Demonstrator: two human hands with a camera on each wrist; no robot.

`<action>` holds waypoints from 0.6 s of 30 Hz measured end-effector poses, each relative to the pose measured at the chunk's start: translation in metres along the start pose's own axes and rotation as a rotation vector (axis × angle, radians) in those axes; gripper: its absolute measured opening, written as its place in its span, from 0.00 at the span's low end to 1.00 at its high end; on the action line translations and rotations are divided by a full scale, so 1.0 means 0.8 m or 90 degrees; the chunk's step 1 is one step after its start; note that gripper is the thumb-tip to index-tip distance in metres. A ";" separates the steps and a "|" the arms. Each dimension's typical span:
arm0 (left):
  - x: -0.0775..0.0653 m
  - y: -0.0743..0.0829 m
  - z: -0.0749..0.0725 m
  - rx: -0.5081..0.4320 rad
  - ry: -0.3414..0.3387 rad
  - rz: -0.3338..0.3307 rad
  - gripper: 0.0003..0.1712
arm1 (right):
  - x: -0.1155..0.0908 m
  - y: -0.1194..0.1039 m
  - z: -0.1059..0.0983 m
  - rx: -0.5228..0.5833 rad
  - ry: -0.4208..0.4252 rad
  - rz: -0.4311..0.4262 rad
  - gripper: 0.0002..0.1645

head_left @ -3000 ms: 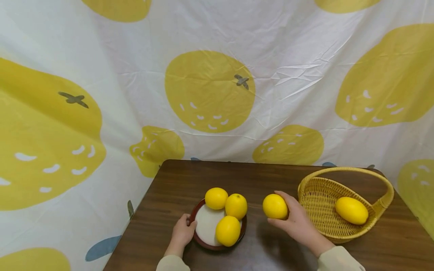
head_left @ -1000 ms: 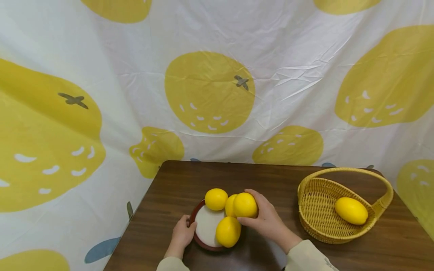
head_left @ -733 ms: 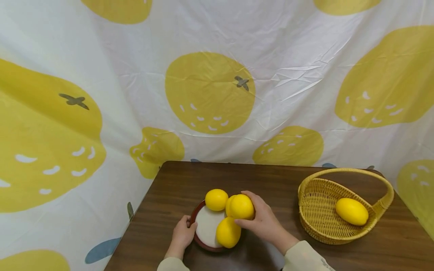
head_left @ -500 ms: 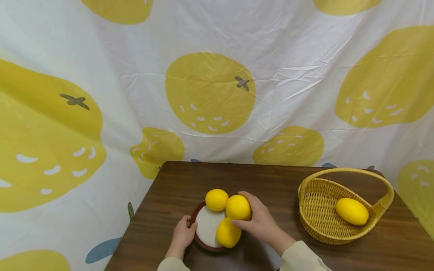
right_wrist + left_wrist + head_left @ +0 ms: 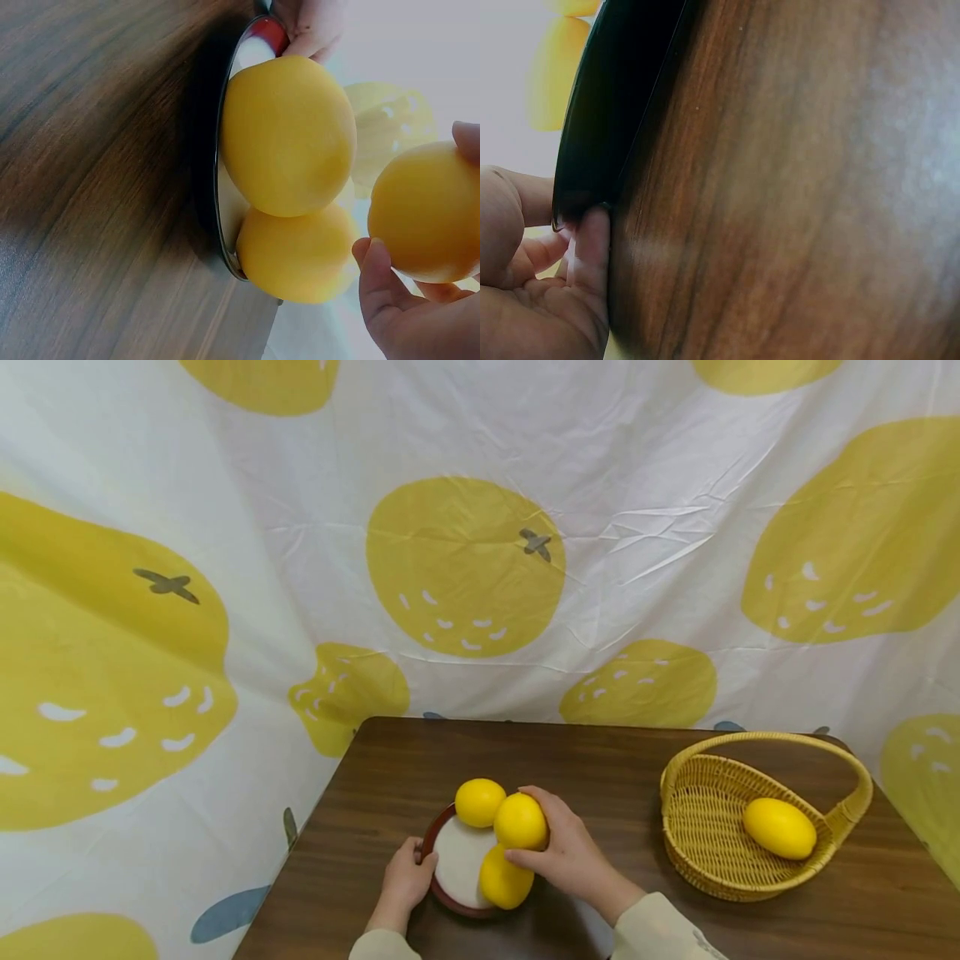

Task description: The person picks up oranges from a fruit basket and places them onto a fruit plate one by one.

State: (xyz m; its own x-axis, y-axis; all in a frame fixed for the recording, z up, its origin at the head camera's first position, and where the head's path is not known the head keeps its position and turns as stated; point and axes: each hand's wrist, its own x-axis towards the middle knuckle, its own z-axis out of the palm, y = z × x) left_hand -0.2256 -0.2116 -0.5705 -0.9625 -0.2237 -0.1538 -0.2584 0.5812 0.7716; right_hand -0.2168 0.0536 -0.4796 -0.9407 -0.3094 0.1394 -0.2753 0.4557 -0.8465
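Observation:
My left hand (image 5: 406, 877) pinches the left rim of a round plate (image 5: 457, 860) with a white inside and red-brown rim. In the left wrist view its thumb and fingers (image 5: 592, 247) grip the plate's dark side. My right hand (image 5: 573, 852) holds a lemon (image 5: 521, 821) over the plate's right part, thumb and fingers on either side. On the plate lie a back lemon (image 5: 480, 802) and a front lemon (image 5: 506, 878). Another, on the right, is hidden under the held one in the head view. The right wrist view shows the held lemon (image 5: 427, 214) raised above the plate's lemons (image 5: 289, 135).
A wicker basket (image 5: 697, 827) with an arched handle stands at the table's right, one lemon (image 5: 780, 828) inside it. The dark wooden table (image 5: 600, 760) reaches back to a white cloth (image 5: 637, 527) printed with yellow fruit.
My right hand has carried its lemon left from beside the basket to over the plate, then slightly further left. My left hand has kept its grip on the plate's rim.

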 end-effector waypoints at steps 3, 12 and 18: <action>0.000 0.000 0.000 0.001 0.003 0.007 0.16 | 0.001 -0.001 0.002 -0.001 -0.004 0.001 0.49; -0.003 0.002 -0.003 0.001 0.007 0.018 0.15 | 0.006 -0.005 0.011 0.023 -0.031 -0.005 0.47; 0.000 -0.002 -0.001 -0.004 0.000 0.018 0.15 | 0.009 -0.007 0.019 0.026 -0.042 -0.009 0.49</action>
State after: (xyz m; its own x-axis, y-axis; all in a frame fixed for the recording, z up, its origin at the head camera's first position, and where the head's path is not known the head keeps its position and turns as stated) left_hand -0.2250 -0.2128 -0.5711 -0.9694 -0.2069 -0.1319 -0.2304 0.5824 0.7796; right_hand -0.2194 0.0364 -0.4819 -0.9212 -0.3707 0.1181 -0.2785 0.4165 -0.8654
